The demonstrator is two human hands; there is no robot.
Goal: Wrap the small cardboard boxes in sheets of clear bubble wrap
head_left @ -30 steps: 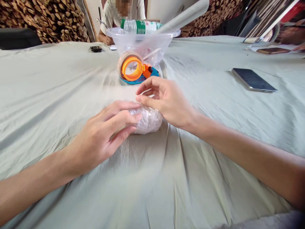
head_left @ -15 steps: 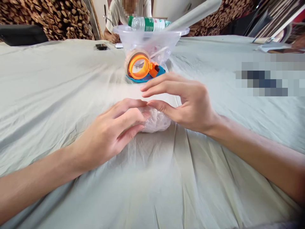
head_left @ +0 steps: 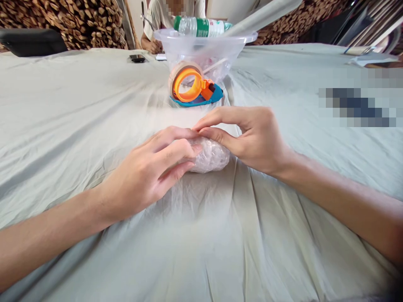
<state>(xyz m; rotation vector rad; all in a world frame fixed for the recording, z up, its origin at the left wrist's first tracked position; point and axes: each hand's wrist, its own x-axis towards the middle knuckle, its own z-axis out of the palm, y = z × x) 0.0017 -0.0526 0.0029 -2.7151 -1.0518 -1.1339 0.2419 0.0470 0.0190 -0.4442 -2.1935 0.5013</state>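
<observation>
A bundle of clear bubble wrap lies on the cloth in front of me; what is inside it cannot be made out. From the left, my left hand is closed over the bundle, its thumb and fingers pressing on the near side and top. My right hand arches over the bundle's right side. Its thumb and fingertips come together in a pinch at the top, right beside my left fingertips. Whatever sits in that pinch is too small or hidden to see.
Beyond my hands stands an orange and blue tape dispenser with a tape roll. Behind it is a clear plastic tub with a green-capped bottle and a pale tube. A phone lies left; a person sits across the table.
My right fingers have come down and closed against the thumb at the top of the bundle. My left hand stays on the bundle. The whole view has shifted slightly.
</observation>
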